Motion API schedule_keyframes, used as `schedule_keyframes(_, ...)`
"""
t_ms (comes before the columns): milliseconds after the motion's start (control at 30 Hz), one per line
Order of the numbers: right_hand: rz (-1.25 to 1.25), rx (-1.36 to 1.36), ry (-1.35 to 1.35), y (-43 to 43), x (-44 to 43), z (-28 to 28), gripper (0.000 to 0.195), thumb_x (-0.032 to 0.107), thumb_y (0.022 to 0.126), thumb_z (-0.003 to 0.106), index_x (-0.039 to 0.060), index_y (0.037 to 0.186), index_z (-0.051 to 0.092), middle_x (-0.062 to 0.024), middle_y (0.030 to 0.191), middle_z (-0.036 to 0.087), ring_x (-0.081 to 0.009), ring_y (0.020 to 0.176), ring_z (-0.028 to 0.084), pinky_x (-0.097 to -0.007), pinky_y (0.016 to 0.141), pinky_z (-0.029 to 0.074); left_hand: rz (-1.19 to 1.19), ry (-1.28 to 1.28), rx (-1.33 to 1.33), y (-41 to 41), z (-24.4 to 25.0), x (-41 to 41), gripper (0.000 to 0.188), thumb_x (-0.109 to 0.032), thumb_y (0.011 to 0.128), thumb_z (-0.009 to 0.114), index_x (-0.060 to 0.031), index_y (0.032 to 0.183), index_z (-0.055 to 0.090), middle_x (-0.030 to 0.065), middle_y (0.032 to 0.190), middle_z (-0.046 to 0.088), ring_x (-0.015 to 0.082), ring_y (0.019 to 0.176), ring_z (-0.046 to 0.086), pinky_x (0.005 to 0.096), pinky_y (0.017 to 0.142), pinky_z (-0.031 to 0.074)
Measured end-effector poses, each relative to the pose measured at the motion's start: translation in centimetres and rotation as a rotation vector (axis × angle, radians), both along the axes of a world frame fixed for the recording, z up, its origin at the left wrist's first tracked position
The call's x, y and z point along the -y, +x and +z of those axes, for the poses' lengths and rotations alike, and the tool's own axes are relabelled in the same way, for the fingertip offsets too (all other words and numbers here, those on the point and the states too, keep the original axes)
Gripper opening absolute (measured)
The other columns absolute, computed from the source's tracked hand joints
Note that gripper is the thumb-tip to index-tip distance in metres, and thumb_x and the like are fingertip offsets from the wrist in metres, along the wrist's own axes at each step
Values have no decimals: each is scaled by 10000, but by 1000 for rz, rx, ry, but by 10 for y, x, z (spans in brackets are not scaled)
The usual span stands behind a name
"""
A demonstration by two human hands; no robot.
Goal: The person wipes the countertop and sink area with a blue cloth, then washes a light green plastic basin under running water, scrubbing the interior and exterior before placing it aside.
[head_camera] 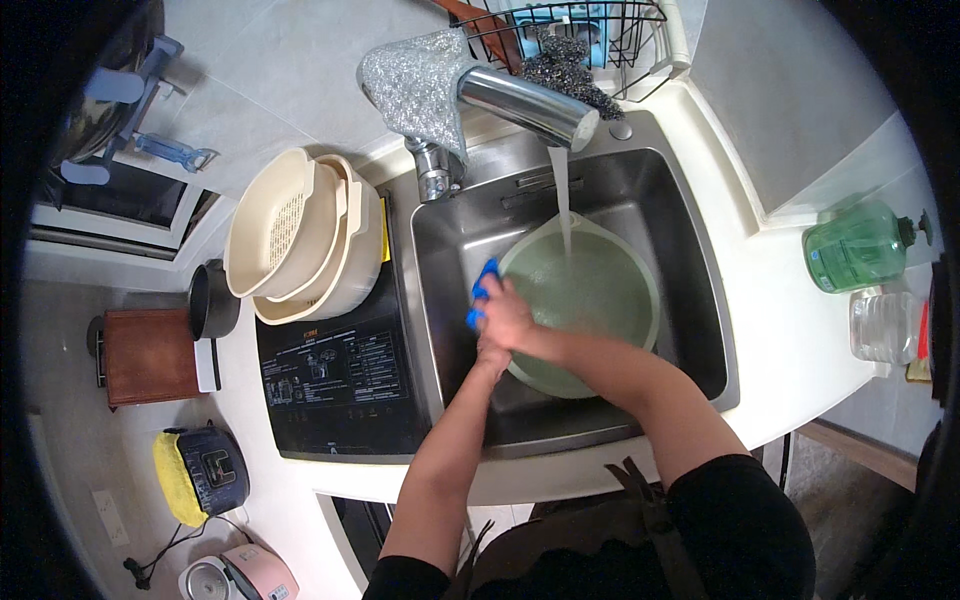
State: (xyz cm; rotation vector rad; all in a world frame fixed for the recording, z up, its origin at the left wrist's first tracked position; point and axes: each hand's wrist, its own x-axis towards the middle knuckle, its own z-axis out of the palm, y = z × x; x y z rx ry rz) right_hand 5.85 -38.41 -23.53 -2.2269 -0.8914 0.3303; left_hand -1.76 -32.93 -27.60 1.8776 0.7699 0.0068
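Observation:
Both hands are together over the left rim of a round pale-green basin [592, 367] inside a stainless steel sink [679, 300]. My right hand [508, 313] grips a bunched blue cloth [487, 271], which sticks out past its fingers. Close below, my left hand [493, 357] is pressed against the right hand and closed around the cloth's lower part; its fingers are largely hidden. Water [561, 195] runs from the chrome faucet [525, 105] into the basin, which holds water.
Nested cream colander and basins [330, 240] stand on a black induction cooktop [337, 390] left of the sink. A silvery cloth [416, 86] drapes the faucet. Behind is a wire rack [637, 37] with a steel scourer [562, 64]. A green pump bottle [855, 247] stands on the right.

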Motion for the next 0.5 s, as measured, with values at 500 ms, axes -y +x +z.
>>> schedule_keyframes(500, -307, 616, -511, 114, 94, -6, 353, 157, 794, 462, 27, 1123, 473, -163, 1146, 431, -303, 997, 456, -398, 790, 395, 297, 55, -379, 7, 28, 18, 421, -159, 746, 587, -10, 1070, 365, 197, 961, 562, 303, 883, 570, 352, 754, 447)
